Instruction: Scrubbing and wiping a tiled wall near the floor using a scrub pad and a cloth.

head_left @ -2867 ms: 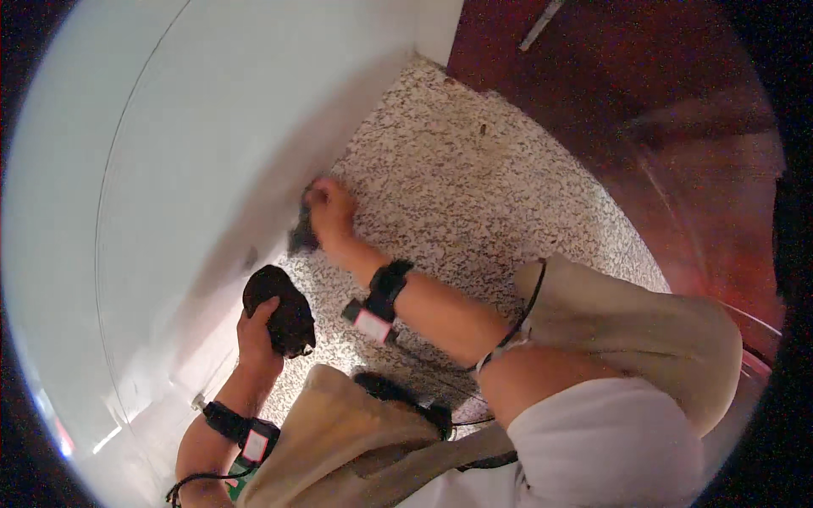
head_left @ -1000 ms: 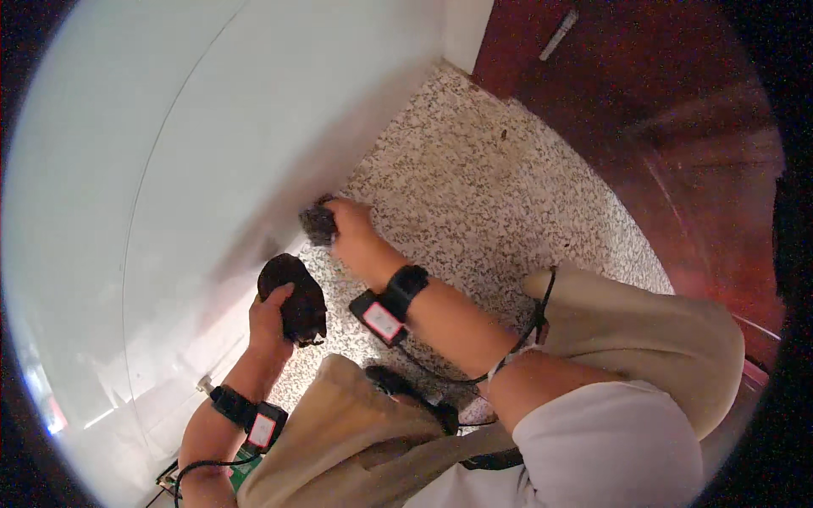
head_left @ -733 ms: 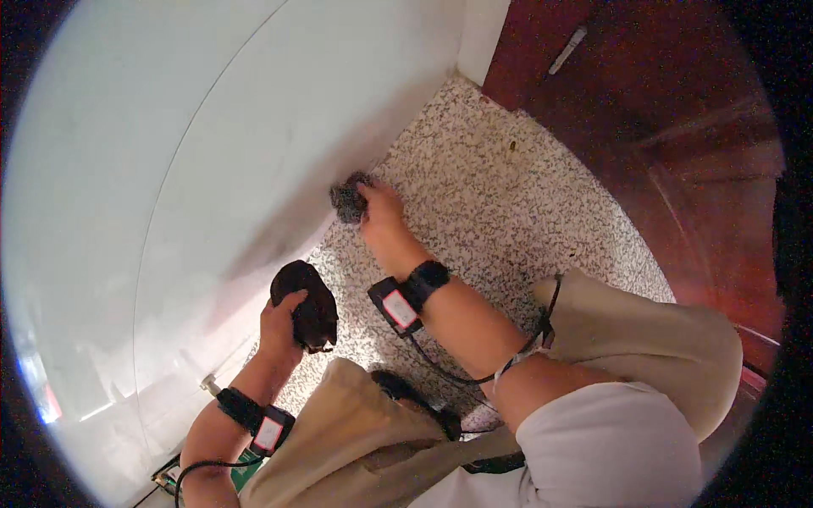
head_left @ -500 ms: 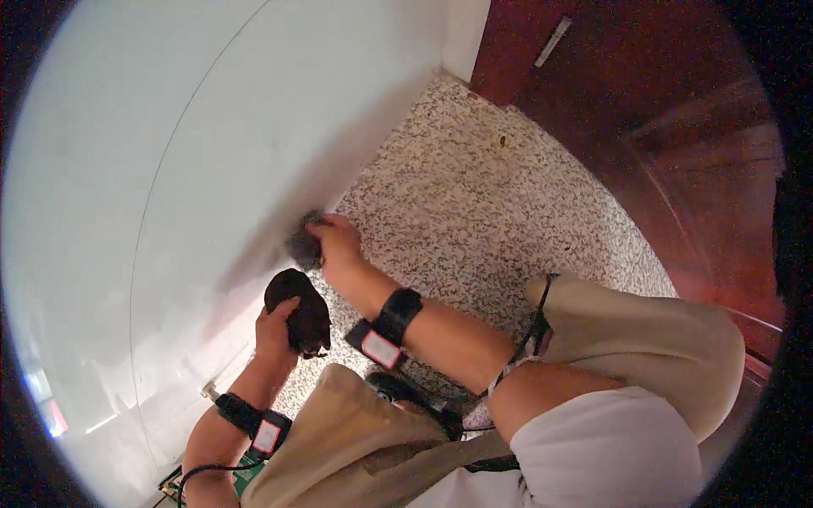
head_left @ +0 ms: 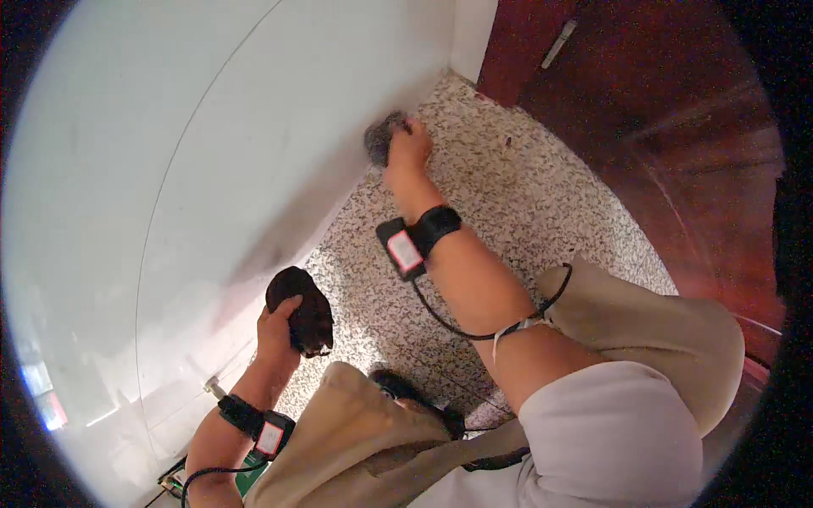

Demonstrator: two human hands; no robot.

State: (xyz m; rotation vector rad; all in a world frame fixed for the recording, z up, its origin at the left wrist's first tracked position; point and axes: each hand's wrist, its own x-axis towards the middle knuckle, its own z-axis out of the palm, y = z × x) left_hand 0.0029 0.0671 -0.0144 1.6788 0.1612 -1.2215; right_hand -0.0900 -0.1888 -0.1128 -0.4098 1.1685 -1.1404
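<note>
My right hand (head_left: 411, 148) reaches far forward, closed around a dark grey, fuzzy-looking wad (head_left: 382, 140). The wad is against the foot of the white wall (head_left: 254, 127), where wall and floor meet; its exact kind I cannot make out. Nearer to me, my left hand (head_left: 278, 328) grips a dark brown, rounded object (head_left: 306, 309) with a ragged lower edge, thumb across its near side. Its kind is not clear either, and the fingers behind it are hidden. Each forearm wears a black strap with a small box and cable.
Speckled floor (head_left: 474, 203) stretches between the wall and a dark red wooden door or cabinet (head_left: 644, 127) with a metal handle (head_left: 559, 44). A white corner edge (head_left: 471, 42) stands at the far end. My knees in beige trousers (head_left: 652, 330) are bent close by.
My right hand has slid forward and to the right along the wall's foot with the grey wad. My left hand and the brown object have stayed nearly in place.
</note>
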